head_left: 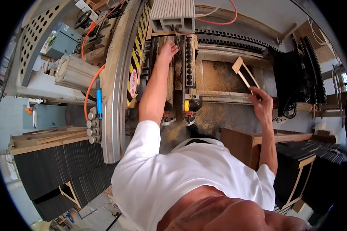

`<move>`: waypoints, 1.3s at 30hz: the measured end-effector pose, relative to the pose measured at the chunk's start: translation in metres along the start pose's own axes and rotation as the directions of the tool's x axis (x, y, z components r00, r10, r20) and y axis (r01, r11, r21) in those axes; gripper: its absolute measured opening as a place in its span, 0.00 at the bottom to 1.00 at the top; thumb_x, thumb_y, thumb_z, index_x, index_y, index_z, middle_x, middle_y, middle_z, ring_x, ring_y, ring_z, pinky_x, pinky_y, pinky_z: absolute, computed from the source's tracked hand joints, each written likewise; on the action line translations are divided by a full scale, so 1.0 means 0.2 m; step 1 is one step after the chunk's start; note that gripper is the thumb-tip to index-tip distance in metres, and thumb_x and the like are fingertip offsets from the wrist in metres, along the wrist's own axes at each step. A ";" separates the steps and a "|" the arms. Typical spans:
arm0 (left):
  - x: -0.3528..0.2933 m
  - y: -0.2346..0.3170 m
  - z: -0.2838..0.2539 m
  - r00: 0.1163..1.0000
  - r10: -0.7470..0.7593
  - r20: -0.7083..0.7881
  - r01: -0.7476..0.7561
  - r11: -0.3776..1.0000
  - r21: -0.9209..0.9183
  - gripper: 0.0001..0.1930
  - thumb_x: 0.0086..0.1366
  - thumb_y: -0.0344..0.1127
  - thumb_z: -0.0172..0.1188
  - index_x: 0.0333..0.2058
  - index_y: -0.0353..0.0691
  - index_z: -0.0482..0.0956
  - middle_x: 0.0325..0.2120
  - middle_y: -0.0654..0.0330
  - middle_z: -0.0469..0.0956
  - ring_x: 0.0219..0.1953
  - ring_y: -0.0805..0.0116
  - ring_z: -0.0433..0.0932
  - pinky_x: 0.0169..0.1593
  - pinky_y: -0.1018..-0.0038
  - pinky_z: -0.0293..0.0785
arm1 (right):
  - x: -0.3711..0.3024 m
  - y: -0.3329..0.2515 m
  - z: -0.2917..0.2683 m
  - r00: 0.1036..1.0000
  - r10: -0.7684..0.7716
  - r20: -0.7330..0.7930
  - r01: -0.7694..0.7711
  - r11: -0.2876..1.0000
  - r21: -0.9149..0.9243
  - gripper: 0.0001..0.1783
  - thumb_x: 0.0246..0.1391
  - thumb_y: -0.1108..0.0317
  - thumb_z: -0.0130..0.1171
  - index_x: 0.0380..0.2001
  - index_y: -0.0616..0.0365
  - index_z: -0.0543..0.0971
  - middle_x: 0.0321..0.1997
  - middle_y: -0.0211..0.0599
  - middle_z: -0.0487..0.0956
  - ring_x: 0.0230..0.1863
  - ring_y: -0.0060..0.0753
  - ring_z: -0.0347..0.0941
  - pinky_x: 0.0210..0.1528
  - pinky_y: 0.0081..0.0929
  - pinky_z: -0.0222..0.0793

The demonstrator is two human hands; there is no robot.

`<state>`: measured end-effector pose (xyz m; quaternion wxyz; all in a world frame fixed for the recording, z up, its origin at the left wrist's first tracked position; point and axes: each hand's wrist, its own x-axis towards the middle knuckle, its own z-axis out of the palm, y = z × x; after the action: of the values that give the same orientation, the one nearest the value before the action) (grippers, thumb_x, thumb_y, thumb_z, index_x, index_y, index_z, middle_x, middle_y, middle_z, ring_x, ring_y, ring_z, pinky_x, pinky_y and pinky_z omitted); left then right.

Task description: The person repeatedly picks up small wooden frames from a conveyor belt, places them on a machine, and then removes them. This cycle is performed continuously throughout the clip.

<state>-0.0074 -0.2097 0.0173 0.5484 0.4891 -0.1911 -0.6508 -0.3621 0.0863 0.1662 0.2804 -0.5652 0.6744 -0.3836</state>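
Observation:
My left arm stretches forward over a sawdust-covered woodworking machine. Its hand point(167, 51) is over the slot between the machine's metal rails, below the ribbed grey housing point(172, 15). The fingers look spread, with nothing visible in them, and I cannot tell whether they touch the metal. Off to the right, my right hand point(262, 104) grips the near end of a narrow, light wooden frame point(238, 65). That frame tilts up and to the left, above the machine's sawdust-filled bay point(219, 77). A row of round holes lines the rail point(189, 61) beside my left hand.
A metal beam point(113, 96) with yellow-black striping runs along the left, an orange hose point(89, 90) beside it. Stacks of black panels point(58, 165) stand at lower left, and more black panels point(312, 154) at right. A brown wooden cabinet point(237, 144) is near my right side.

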 end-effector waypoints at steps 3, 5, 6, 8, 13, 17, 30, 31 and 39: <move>0.28 0.01 0.01 0.999 -0.013 -0.038 0.010 0.997 -0.079 0.22 0.69 0.47 0.53 0.49 0.32 0.65 0.37 0.52 0.75 0.37 0.59 0.78 0.44 0.62 0.78 | 0.01 0.08 0.00 1.000 0.016 0.023 -0.017 0.998 0.060 0.13 0.47 0.75 0.63 0.40 0.58 0.83 0.33 0.30 0.80 0.38 0.22 0.73 0.42 0.20 0.68; 0.35 0.00 0.03 0.998 0.055 -0.011 -0.056 0.987 -0.154 0.16 0.71 0.42 0.49 0.46 0.34 0.66 0.35 0.52 0.75 0.33 0.60 0.78 0.38 0.65 0.80 | 0.03 0.07 0.02 0.999 -0.007 0.033 0.004 0.997 0.082 0.12 0.47 0.77 0.64 0.38 0.58 0.83 0.35 0.32 0.80 0.40 0.25 0.74 0.44 0.21 0.68; 0.37 0.00 0.02 0.996 0.089 -0.016 -0.090 0.975 -0.202 0.15 0.71 0.41 0.48 0.46 0.34 0.66 0.35 0.52 0.75 0.33 0.61 0.79 0.36 0.66 0.81 | 0.05 0.05 0.03 0.997 -0.041 0.058 0.039 0.999 0.034 0.12 0.47 0.77 0.64 0.38 0.58 0.83 0.36 0.33 0.80 0.40 0.27 0.74 0.44 0.22 0.68; 0.29 -0.04 0.06 0.997 0.075 -0.034 -0.080 0.980 -0.183 0.12 0.70 0.38 0.51 0.44 0.35 0.68 0.33 0.54 0.76 0.33 0.61 0.80 0.34 0.69 0.82 | 0.10 -0.01 0.05 0.992 -0.081 0.101 0.087 0.994 -0.061 0.12 0.46 0.78 0.64 0.37 0.58 0.83 0.37 0.35 0.80 0.40 0.30 0.74 0.44 0.23 0.68; -0.21 -0.16 -0.15 0.998 0.055 -0.031 -0.060 0.980 -0.188 0.10 0.68 0.36 0.54 0.40 0.35 0.72 0.29 0.58 0.77 0.33 0.62 0.81 0.35 0.68 0.82 | 0.29 -0.21 0.36 0.872 -0.420 0.251 0.448 0.892 -0.061 0.11 0.45 0.76 0.64 0.35 0.60 0.82 0.37 0.37 0.81 0.38 0.39 0.73 0.44 0.33 0.69; -0.92 -0.34 -0.36 0.999 0.004 -0.054 -0.006 0.999 -0.050 0.12 0.67 0.40 0.56 0.40 0.36 0.76 0.30 0.60 0.79 0.29 0.70 0.80 0.33 0.74 0.79 | 0.49 -0.26 0.75 0.658 -0.707 0.258 0.743 0.666 -0.071 0.11 0.43 0.75 0.62 0.35 0.57 0.83 0.40 0.36 0.82 0.40 0.42 0.73 0.45 0.36 0.69; -2.23 -0.60 -0.88 0.919 0.021 -0.394 -0.023 1.000 0.000 0.13 0.67 0.41 0.55 0.40 0.37 0.77 0.29 0.62 0.80 0.28 0.74 0.79 0.33 0.76 0.78 | 0.91 -0.35 1.57 0.471 -0.737 0.485 0.877 0.334 -0.345 0.15 0.45 0.71 0.57 0.39 0.49 0.81 0.42 0.32 0.82 0.46 0.38 0.74 0.49 0.36 0.63; -2.24 -0.62 -0.90 0.906 0.017 -0.423 -0.039 0.998 -0.043 0.12 0.67 0.40 0.55 0.39 0.37 0.77 0.28 0.61 0.80 0.28 0.73 0.79 0.33 0.76 0.78 | 0.95 -0.36 1.58 0.444 -0.746 0.497 0.887 0.289 -0.360 0.14 0.45 0.71 0.57 0.38 0.50 0.81 0.40 0.33 0.82 0.45 0.38 0.74 0.48 0.36 0.63; -2.26 -0.87 -1.12 0.737 -0.068 -0.673 -0.135 0.960 -0.245 0.13 0.63 0.41 0.61 0.38 0.38 0.76 0.29 0.60 0.79 0.29 0.70 0.78 0.33 0.73 0.79 | 1.25 -0.46 1.70 0.448 -0.694 0.564 0.844 0.119 -0.523 0.07 0.46 0.68 0.61 0.32 0.51 0.80 0.28 0.40 0.82 0.40 0.40 0.75 0.46 0.35 0.61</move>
<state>0.0542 0.3190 -0.0275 0.6546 0.6063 0.1050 -0.4392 -0.0863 -0.2325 0.0703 -0.1643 -0.9198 0.3422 -0.0990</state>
